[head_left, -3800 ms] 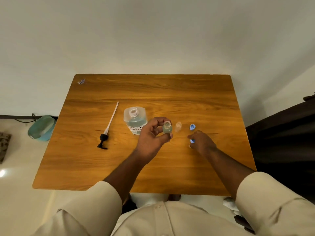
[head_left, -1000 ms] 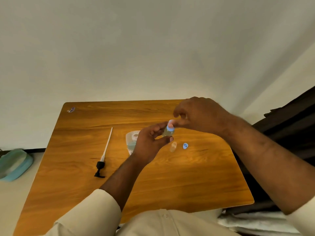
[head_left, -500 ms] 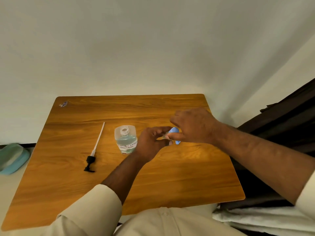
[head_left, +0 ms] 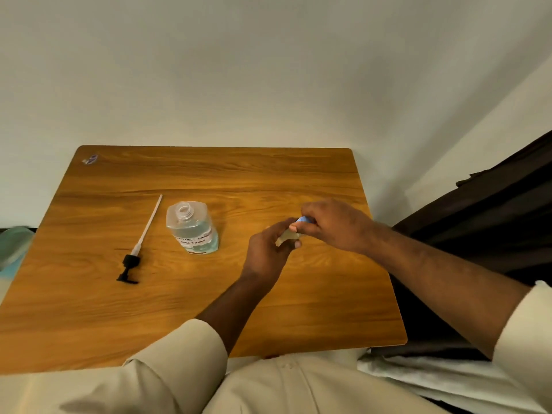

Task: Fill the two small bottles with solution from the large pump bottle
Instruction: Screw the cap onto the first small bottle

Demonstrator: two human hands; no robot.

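Observation:
My left hand point(head_left: 268, 249) grips a small clear bottle point(head_left: 287, 236) just above the wooden table point(head_left: 209, 294). My right hand point(head_left: 334, 225) pinches a blue cap point(head_left: 303, 219) that sits on top of that bottle. The large clear bottle point(head_left: 192, 228), open at the neck and part full of bluish solution, stands to the left. Its pump head with the long white tube point(head_left: 140, 243) lies on the table further left. The second small bottle and second cap are hidden behind my hands.
A small sticker point(head_left: 90, 159) marks the table's far left corner. A teal object point(head_left: 15, 246) lies on the floor at the left. Dark fabric point(head_left: 493, 222) is close to the table's right edge. A white wall rises behind.
The view has swung, so the table sits differently in frame. My hands have sunk closer to the table and to the right, still together on the small bottle and cap.

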